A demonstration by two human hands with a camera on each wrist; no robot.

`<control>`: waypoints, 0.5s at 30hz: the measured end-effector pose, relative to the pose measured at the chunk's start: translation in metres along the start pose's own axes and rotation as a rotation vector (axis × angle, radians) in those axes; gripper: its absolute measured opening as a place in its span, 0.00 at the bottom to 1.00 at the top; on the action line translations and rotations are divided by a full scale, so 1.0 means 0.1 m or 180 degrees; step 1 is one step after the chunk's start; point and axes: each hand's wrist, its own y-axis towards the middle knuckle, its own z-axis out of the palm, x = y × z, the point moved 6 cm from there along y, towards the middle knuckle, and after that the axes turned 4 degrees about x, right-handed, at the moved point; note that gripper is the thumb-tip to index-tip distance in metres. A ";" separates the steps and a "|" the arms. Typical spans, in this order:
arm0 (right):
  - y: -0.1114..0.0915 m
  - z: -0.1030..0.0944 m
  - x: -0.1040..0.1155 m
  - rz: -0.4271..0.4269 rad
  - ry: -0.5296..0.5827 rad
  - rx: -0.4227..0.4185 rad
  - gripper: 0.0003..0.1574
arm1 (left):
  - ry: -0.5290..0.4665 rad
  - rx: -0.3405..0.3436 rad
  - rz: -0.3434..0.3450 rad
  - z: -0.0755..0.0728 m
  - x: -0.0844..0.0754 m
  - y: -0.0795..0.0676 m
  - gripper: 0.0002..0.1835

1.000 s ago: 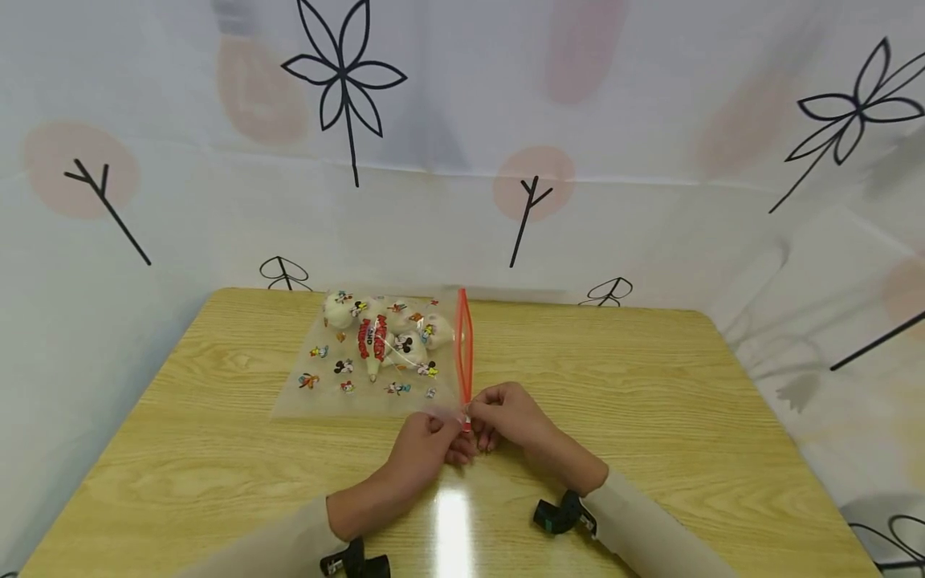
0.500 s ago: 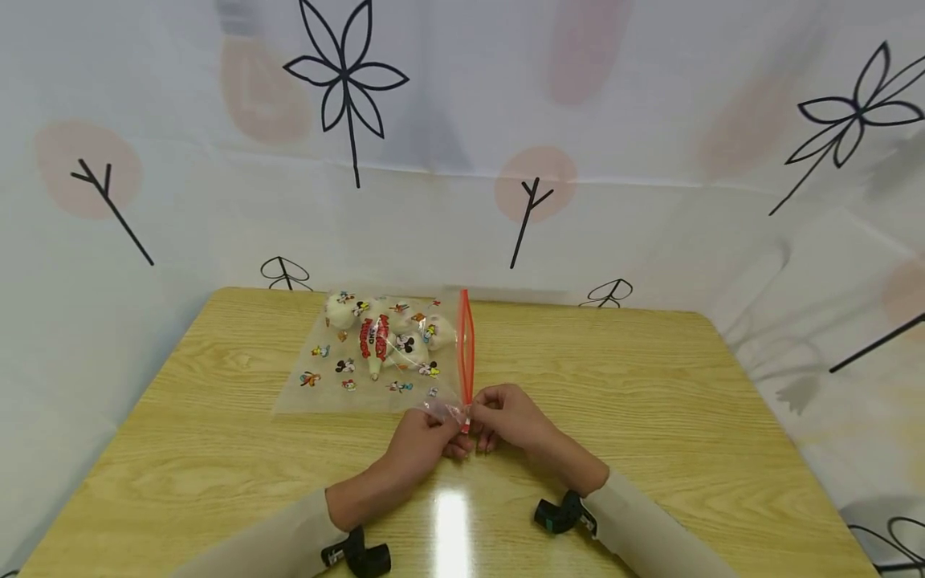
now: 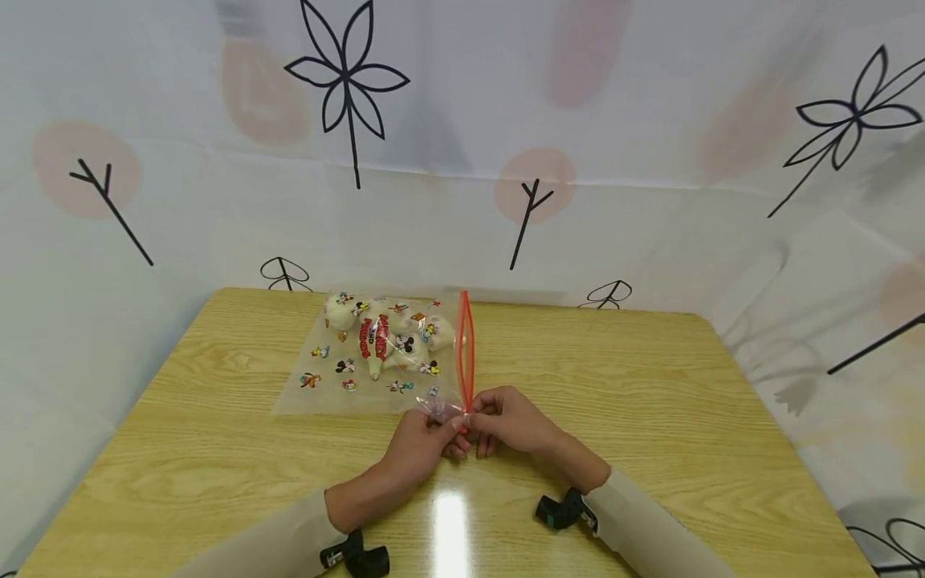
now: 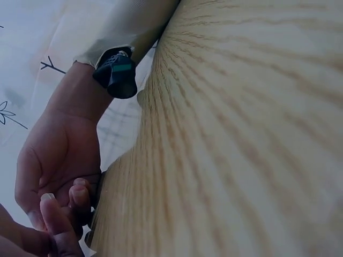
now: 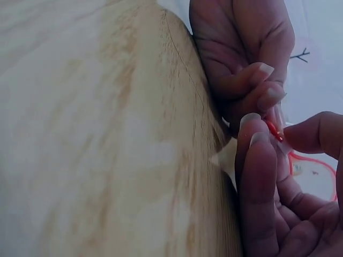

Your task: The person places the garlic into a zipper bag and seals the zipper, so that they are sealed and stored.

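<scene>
A clear zip bag (image 3: 303,401) with cartoon prints lies flat at the back of the table, its red zip strip (image 3: 468,345) along the right side. Through the plastic shows a cream-coloured, rounded thing (image 3: 408,352), its kind hidden by the prints. My left hand (image 3: 417,440) pinches the bag's near right corner between thumb and fingers. Right beside it, my right hand (image 3: 515,421) pinches the near end of the zip strip. In the right wrist view the red zip end (image 5: 274,131) pokes out between the thumb and fingertips of both hands.
The wooden table (image 3: 614,377) extends on both sides of the bag. A white cloth (image 3: 448,225) with plant drawings hangs behind it. Each wrist wears a small black camera (image 3: 560,512).
My right hand has shifted slightly left and nearer, its thumb now over the zip end beside my left thumb. The bag's near edge has shifted slightly; my left hand has barely moved.
</scene>
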 end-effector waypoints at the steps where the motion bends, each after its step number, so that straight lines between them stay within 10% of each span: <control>1: 0.00 0.00 0.00 -0.0006 -0.0014 0.0014 0.12 | -0.0008 0.0010 -0.0011 0.00 0.00 0.00 0.12; 15: 0.00 0.05 0.01 -0.0177 0.0009 0.0165 0.15 | 0.0275 -0.0001 -0.0040 -0.04 -0.01 0.00 0.11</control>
